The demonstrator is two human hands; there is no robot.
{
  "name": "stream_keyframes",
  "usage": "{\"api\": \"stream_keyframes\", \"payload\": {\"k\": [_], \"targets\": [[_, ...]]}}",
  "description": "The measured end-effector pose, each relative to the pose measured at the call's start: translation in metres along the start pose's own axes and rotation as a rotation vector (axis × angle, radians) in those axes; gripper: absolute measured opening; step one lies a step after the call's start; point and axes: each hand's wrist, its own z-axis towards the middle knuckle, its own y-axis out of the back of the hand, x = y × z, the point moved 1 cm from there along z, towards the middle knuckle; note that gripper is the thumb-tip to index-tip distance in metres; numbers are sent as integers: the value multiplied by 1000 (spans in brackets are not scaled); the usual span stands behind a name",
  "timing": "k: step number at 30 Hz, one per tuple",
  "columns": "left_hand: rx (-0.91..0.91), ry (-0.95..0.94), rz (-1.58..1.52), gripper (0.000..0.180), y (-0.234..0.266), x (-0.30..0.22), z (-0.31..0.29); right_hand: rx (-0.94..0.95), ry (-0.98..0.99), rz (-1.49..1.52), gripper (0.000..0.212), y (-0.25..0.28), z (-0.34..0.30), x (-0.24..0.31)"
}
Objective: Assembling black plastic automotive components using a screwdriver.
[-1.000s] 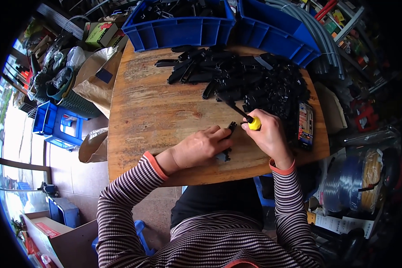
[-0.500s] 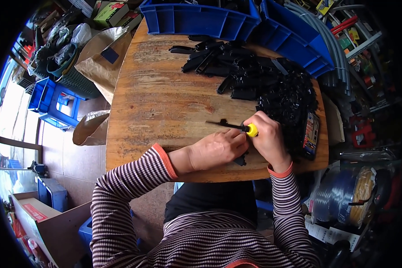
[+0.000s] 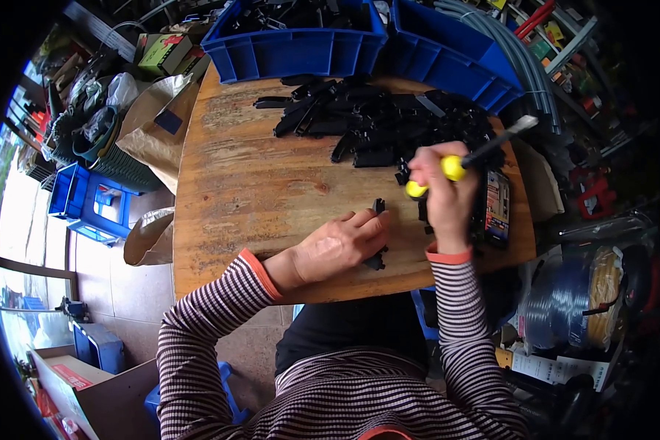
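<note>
My left hand (image 3: 342, 244) rests near the table's front edge, its fingers closed round a slim black plastic part (image 3: 378, 207). The part's two ends stick out beyond the fingers; its middle is hidden. Off to the right and raised, my right hand (image 3: 447, 198) grips what looks like a screwdriver (image 3: 453, 168) with a yellow and black handle. Its dark shaft points up and to the right, ending in a pale metal tip. This hand is blurred and hangs beside the near edge of a heap of black plastic parts (image 3: 389, 125).
At the table's far side stand a blue bin (image 3: 301, 55) holding black parts and a second blue bin (image 3: 455, 62). A phone-like flat object (image 3: 497, 209) lies at the right of the wooden table (image 3: 249, 183). Brown paper bags (image 3: 150, 125) stand to the left.
My right hand has lifted away from the left one. The screwdriver has swung from pointing left to pointing up and right. My left hand stays on the black part; the view has shifted slightly.
</note>
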Motion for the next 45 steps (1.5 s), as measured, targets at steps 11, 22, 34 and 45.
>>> {"api": "stream_keyframes", "payload": {"k": [11, 22, 34, 45], "targets": [[10, 363, -157, 36, -5, 64, 2, 244, -62, -991, 24, 53, -38, -21], [-698, 1080, -1091, 34, 135, 286, 80, 233, -42, -963, 23, 39, -53, -27], [68, 552, 140, 31, 8, 115, 47, 264, -14, -632, 18, 66, -35, -17], [9, 717, -198, 38, 15, -10, -1, 386, -145, -349, 14, 50, -32, 7]]}}
